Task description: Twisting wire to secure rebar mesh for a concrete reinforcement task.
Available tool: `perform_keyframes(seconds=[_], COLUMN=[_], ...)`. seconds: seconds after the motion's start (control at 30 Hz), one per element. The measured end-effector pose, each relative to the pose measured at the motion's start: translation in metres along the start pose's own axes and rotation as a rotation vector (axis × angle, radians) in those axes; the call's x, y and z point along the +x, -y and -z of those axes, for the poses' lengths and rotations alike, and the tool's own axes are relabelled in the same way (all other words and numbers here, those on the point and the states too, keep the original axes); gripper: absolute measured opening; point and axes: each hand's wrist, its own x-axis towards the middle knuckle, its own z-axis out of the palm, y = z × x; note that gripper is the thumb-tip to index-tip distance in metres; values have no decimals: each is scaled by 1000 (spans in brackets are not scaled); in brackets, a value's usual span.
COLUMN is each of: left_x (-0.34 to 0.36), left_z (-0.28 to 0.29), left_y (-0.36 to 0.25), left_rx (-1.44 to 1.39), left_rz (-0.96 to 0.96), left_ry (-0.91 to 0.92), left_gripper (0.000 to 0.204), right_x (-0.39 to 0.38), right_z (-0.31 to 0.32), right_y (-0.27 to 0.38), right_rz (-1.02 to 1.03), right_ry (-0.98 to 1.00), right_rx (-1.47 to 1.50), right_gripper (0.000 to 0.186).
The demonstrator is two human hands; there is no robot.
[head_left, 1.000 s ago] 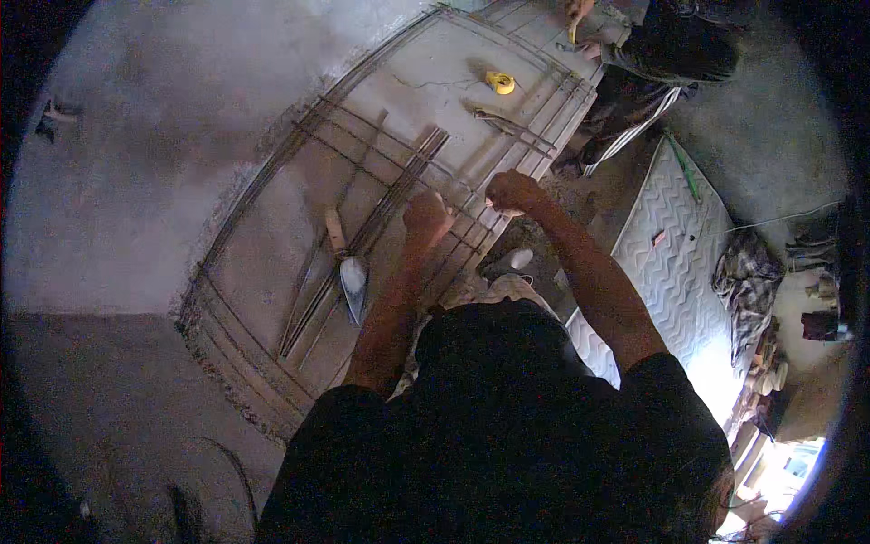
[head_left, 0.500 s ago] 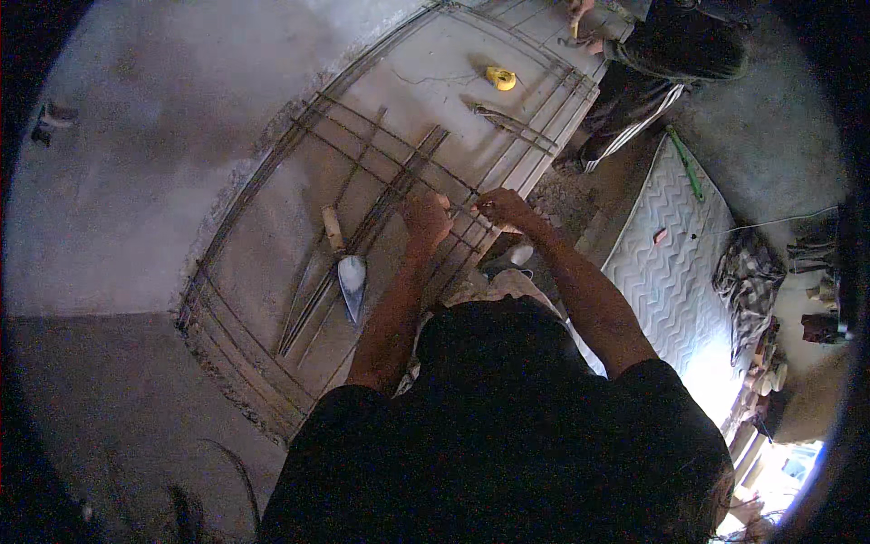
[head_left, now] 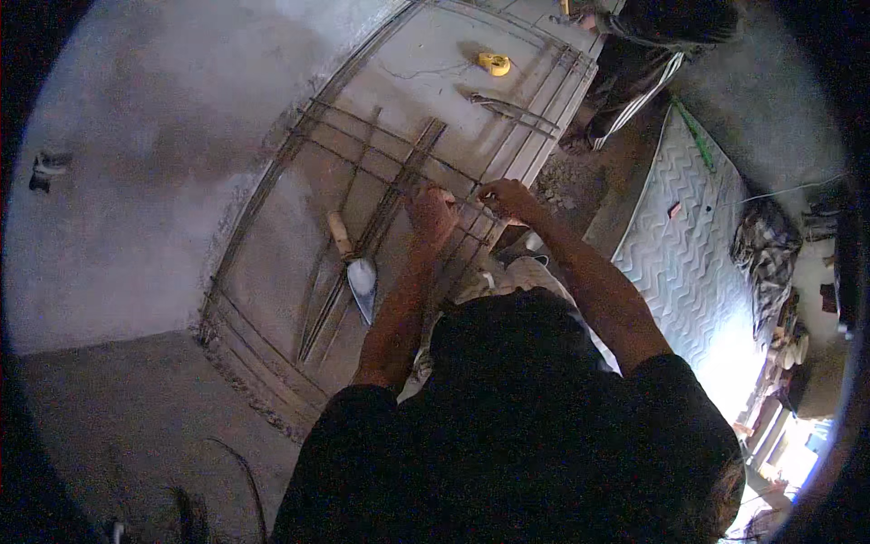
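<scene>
2 bare hands are held close together over a metal-bar grid [head_left: 352,164]: the left hand [head_left: 433,216] is set against the bars, with the right hand [head_left: 509,201] just beside it, toward the grid's right edge. The fingers are bent in on both, but whether either grip is closed on a bar or on something thinner cannot be told. The grid is judged to be part made: 2 crossbars [head_left: 399,140] are already placed across it, while the spot between the hands seems unfinished. Whether other crossings are fastened cannot be made out. A bundle of bars [head_left: 410,170] lies slantwise, seemingly not yet spaced out. A trowel [head_left: 361,276] is left near the left forearm, and a yellow tape measure [head_left: 494,63] farther off.
</scene>
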Motion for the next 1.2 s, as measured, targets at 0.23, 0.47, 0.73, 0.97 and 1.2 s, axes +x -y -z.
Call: perform_keyframes(seconds=[0.23, 0.47, 0.73, 0.97, 1.2], left_x=[1, 5, 11, 6, 3], left_z=[8, 23, 38, 32, 38], left_y=[-12, -30, -44, -25, -36], left_rx=[95, -308, -573, -357, -346], left_rz=[-38, -46, 135, -74, -25], left_ry=[54, -39, -68, -90, -30], left_gripper=[18, 16, 32, 36, 20], right_x=[12, 10, 4, -4, 5], right_z=[-26, 3, 13, 46, 18], right_y=[-19, 14, 69, 115, 48], right_rz=[-32, 1, -324, 6, 273], right_ry=[1, -61, 258, 250, 24], right_rx=[-202, -237, 510, -48, -233], right_gripper=[21, 25, 26, 23, 21])
